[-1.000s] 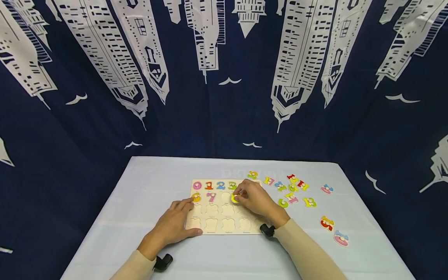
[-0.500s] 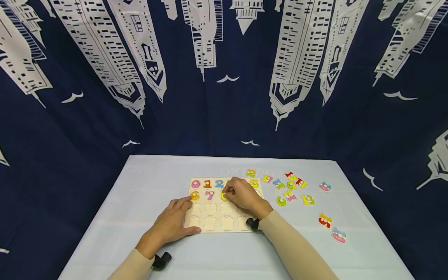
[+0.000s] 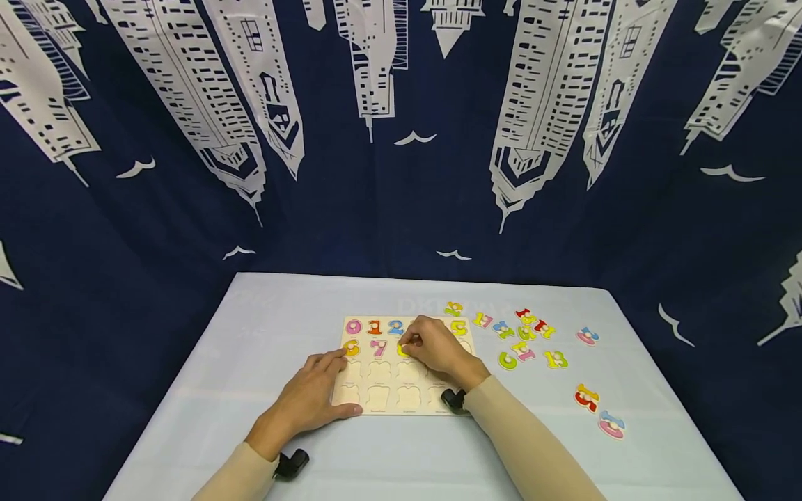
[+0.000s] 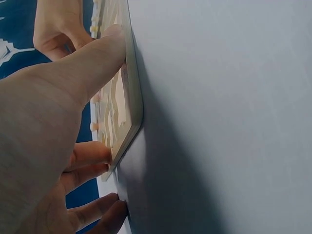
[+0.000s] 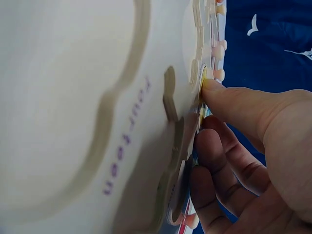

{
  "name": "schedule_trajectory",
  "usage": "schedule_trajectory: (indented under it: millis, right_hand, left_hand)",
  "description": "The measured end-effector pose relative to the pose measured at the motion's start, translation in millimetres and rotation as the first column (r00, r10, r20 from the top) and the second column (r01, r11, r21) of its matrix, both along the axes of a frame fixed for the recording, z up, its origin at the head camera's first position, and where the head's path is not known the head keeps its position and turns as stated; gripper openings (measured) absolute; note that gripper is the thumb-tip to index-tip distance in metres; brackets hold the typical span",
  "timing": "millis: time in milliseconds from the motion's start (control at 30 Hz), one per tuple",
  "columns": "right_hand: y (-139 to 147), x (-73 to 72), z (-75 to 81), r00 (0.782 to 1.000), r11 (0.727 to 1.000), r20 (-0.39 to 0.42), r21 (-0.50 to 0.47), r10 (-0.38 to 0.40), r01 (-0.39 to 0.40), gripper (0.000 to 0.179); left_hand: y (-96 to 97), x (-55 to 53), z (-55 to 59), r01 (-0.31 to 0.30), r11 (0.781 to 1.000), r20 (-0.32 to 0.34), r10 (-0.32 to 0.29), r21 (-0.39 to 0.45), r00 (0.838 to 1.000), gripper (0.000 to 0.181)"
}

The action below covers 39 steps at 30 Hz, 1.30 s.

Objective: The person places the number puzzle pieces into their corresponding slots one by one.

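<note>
A wooden number puzzle board (image 3: 391, 400) lies on the table, with coloured numbers in its upper rows and bare recesses below. My left hand (image 3: 308, 398) rests at its left side, thumb on the near edge and fingertips by the orange 6 (image 3: 351, 347). In the left wrist view, the thumb lies across the board's edge (image 4: 132, 92). My right hand (image 3: 441, 351) pinches a yellow number piece (image 3: 402, 351) over the second row, right of the pink 7 (image 3: 378, 347). Its fingers hide most of the piece, also in the right wrist view, where its yellow edge (image 5: 203, 78) shows.
Several loose number pieces lie right of the board, among them a green-and-yellow one (image 3: 555, 359). A red-and-orange piece (image 3: 586, 398) and a pink-and-blue piece (image 3: 611, 425) lie nearer the right edge. A dark patterned cloth (image 3: 376, 209) hangs behind the table.
My right hand has moved left along the second row with the yellow number piece, then stayed over the spot beside the 7. The yellow 5 has come into sight. The left hand keeps its place.
</note>
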State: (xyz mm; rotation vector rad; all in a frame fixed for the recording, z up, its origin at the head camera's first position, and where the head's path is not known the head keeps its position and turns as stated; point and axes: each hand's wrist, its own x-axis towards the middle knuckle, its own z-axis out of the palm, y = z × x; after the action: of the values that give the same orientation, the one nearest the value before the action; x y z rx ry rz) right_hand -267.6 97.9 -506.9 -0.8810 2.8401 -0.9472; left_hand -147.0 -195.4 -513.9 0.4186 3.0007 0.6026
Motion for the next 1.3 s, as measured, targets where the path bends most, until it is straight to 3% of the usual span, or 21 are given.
schedule_trajectory:
  millis: [500,833,1000,1300]
  right_hand:
    - [12.4,0.8,-4.4,1.000,1.000,0.018,0.002,-0.008,0.008,0.009]
    - [16.2,6.5,1.9,0.999,0.999,0.030,0.024,-0.023,0.023,0.012]
    - [31.5,12.1,6.2,0.997,0.998,0.041,0.009,-0.064,0.064,0.014]
    - [77.6,20.8,9.7,0.992,0.992,-0.018,-0.037,-0.124,0.123,0.017]
  left_hand:
    - [1.5,1.5,2.3,0.017,1.000,-0.012,-0.017,0.012,1.000,0.095]
    - [-0.2,1.2,4.0,0.018,1.000,-0.019,-0.018,0.012,1.000,0.096]
    - [-0.8,1.1,3.5,0.014,1.000,-0.020,-0.014,0.016,1.000,0.096]
    - [-1.4,1.7,2.0,0.015,1.000,-0.017,-0.015,0.019,1.000,0.097]
